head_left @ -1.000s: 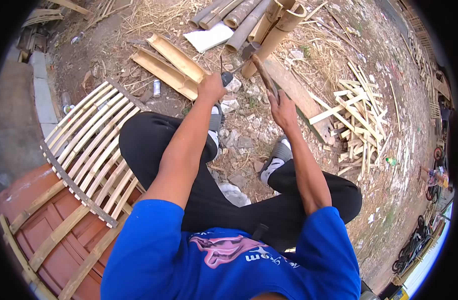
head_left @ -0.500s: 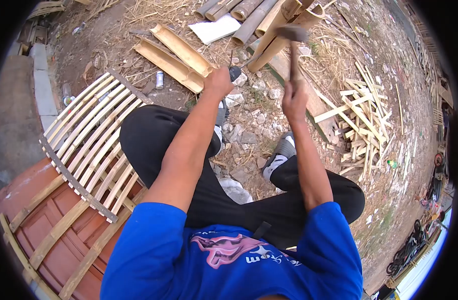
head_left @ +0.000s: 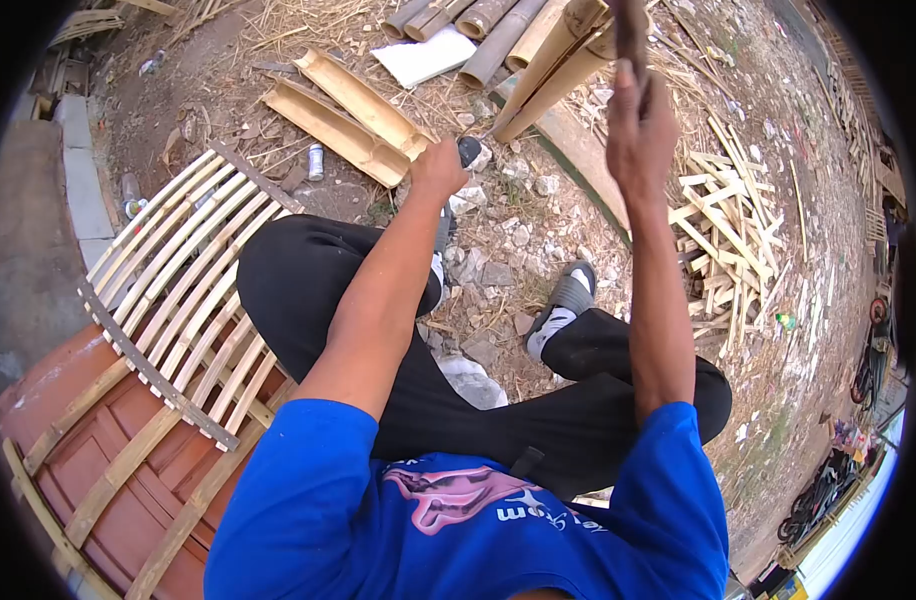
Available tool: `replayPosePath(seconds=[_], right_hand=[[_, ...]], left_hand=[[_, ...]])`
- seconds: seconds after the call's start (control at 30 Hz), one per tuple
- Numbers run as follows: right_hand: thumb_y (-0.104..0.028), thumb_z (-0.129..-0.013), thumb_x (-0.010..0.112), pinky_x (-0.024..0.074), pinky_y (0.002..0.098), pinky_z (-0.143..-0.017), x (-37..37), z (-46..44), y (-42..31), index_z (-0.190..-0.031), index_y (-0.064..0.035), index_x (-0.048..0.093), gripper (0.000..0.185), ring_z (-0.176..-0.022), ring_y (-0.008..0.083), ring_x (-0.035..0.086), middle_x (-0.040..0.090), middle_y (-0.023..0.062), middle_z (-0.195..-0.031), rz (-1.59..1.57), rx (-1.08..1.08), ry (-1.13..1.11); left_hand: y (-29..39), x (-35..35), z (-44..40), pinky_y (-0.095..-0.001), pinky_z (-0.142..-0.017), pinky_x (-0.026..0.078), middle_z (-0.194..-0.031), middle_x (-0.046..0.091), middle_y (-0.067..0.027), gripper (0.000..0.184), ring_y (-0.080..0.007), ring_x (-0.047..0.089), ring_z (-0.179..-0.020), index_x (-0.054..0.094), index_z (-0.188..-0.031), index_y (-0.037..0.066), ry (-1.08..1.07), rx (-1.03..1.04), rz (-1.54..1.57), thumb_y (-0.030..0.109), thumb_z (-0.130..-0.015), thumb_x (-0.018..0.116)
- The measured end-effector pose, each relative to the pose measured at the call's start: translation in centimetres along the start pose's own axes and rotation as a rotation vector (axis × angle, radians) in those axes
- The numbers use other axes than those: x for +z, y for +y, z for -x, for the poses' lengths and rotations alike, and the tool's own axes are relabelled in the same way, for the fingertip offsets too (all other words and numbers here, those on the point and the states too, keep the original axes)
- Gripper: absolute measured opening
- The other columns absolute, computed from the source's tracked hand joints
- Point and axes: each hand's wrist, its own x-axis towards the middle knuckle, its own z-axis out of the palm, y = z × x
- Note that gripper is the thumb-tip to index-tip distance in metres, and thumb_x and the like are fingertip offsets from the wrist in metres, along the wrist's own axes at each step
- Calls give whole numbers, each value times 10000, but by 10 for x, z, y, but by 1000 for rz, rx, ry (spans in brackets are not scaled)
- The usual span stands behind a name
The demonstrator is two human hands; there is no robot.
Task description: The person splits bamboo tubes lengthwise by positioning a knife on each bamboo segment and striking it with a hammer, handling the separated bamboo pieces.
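Note:
My left hand (head_left: 439, 168) is closed round the dark handle of a tool (head_left: 469, 151), whose far end reaches the base of a split bamboo piece (head_left: 550, 82). Raised at the upper right, my right hand (head_left: 640, 130) grips the wooden handle of a hammer (head_left: 630, 38); the hammer's head is out of the frame. The bamboo stands tilted between the hands, with a long split down it. Two halved bamboo lengths (head_left: 348, 115) lie on the ground left of my left hand.
A slatted bamboo panel (head_left: 183, 290) leans at the left over a reddish door (head_left: 128, 440). Bamboo poles (head_left: 500, 50) and a white slab (head_left: 424, 57) lie at the top. A plank (head_left: 583, 165) and a pile of strips (head_left: 723, 230) are to the right.
My right hand has lifted the hammer up and to the right, away from the bamboo. My left hand has shifted slightly and keeps its hold on the tool.

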Motion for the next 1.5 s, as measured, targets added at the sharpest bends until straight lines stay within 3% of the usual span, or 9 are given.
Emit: replayPosePath(seconds=[0.17, 0.23, 0.3, 0.7, 0.83, 0.97, 1.07, 1.17, 1.5], right_hand=[[-319, -1017, 458, 317, 221, -433, 23, 6, 20, -922, 1, 475, 334, -456, 65, 434, 475, -3, -543, -467, -299, 242], [-263, -994, 474, 424, 374, -467, 70, 74, 129, -1096, 32, 485, 312, -468, 274, 542, 547, 109, -582, -166, -329, 210], [-370, -992, 481, 468, 587, -629, 69, 138, 142, -1013, -21, 501, 351, -728, 533, 609, 636, 313, -772, 450, 366, -381], [-457, -984, 482, 444, 543, -598, 54, 128, 137, -933, -14, 553, 452, -640, 476, 601, 601, 286, -670, 216, 317, -241], [-485, -1001, 476, 395, 323, -468, 23, 41, 64, -877, -41, 525, 463, -516, 146, 512, 519, 69, -579, 13, 168, -19], [-496, -1000, 469, 275, 213, -392, 24, 10, 44, -888, -73, 427, 439, -429, 69, 380, 442, 10, -558, -416, -208, 263], [-483, -998, 468, 344, 286, -419, 79, 62, 131, -907, -57, 404, 440, -452, 112, 426, 444, 34, -555, -445, -146, 164], [-399, -992, 470, 474, 576, -572, 91, 123, 173, -1052, -54, 461, 350, -639, 489, 622, 628, 280, -688, 531, 302, -481], [-488, -981, 443, 455, 597, -758, 117, 146, 176, -1048, -31, 523, 468, -839, 546, 606, 625, 360, -834, 280, 531, -437]], left_hand=[[2, -4, -1, -484, -886, 518, -1083, 652, -288, 434, -420, 639, -1041, 546, -1173, -10, -21, -15, 11, 103, -767, 654], [2, -5, 0, -481, -887, 518, -1087, 651, -291, 428, -420, 640, -1042, 549, -1160, -16, -26, -15, 13, 110, -767, 662], [6, -7, 1, -479, -887, 518, -1087, 651, -291, 419, -420, 640, -1042, 557, -1143, -21, -10, 6, 29, 121, -766, 675], [0, 14, -9, -468, -880, 524, -1085, 662, -258, 384, -406, 641, -1045, 581, -1110, 1, -46, -31, -11, 156, -773, 679], [1, 15, -13, -467, -880, 523, -1074, 666, -253, 383, -405, 643, -1037, 569, -1110, 2, -59, -31, 3, 145, -770, 672], [1, 17, -16, -470, -879, 521, -1073, 666, -254, 372, -401, 645, -1037, 571, -1102, -3, -35, -53, 23, 125, -766, 665], [3, 14, -19, -475, -880, 520, -1077, 667, -248, 385, -399, 646, -1040, 573, -1108, -2, -50, -66, -2, 113, -756, 677], [8, 14, -18, -473, -884, 521, -1076, 668, -248, 379, -395, 648, -1041, 572, -1110, 2, -125, -47, 7, 120, -765, 678], [-8, 66, -20, -455, -901, 531, -1148, 654, -233, 490, -370, 647, -1080, 532, -1181, -23, -126, -77, -28, 142, -763, 729]])
